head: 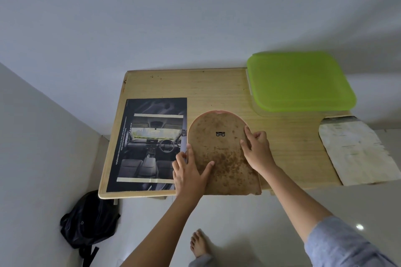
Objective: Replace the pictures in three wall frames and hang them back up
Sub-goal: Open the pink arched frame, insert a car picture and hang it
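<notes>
An arch-topped picture frame (221, 149) lies face down on the wooden table (217, 86). Its brown backing board is stained, with a small metal hanger near the top. My left hand (189, 172) lies on the frame's lower left edge, fingers spread, thumb on the backing. My right hand (256, 149) rests on the right side of the backing, fingers pressing down near the edge. A dark car-interior picture (149, 143) lies flat to the left of the frame, partly under it.
A green plastic lid on a clear box (301, 81) sits at the table's back right. An arch-shaped worn paper sheet (358, 149) hangs over the right edge. A black backpack (91, 221) is on the floor below left. My bare foot (199, 243) stands on the tiles.
</notes>
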The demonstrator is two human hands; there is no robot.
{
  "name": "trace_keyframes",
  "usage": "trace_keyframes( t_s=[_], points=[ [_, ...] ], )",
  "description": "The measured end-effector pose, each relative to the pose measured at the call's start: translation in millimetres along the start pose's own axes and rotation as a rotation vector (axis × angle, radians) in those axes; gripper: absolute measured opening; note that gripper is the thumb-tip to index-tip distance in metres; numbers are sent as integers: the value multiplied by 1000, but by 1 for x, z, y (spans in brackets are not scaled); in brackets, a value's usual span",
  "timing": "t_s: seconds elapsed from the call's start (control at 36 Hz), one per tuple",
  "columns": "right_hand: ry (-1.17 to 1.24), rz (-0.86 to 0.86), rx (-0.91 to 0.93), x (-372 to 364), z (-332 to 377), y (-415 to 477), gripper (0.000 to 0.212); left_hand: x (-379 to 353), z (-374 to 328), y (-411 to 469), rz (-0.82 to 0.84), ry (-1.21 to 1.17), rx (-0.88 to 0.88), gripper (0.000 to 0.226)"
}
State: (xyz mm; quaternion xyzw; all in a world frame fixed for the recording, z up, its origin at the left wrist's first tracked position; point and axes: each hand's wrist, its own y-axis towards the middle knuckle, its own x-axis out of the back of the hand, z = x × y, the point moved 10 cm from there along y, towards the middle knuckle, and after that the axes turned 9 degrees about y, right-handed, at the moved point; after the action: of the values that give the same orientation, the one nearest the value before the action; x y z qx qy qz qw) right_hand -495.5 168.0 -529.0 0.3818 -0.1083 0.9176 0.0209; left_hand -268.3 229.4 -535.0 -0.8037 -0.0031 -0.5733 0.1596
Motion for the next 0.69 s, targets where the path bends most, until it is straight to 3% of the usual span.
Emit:
trace_keyframes(
  t_s=[0.31,0.69],
  points=[
    [147,52,41,2,-8,-22,65,0,-1,-4,-14,64,58,86],
    [218,144,93,11,-12,-27,73,-6,7,-5,43,-216,-45,93]
  ],
)
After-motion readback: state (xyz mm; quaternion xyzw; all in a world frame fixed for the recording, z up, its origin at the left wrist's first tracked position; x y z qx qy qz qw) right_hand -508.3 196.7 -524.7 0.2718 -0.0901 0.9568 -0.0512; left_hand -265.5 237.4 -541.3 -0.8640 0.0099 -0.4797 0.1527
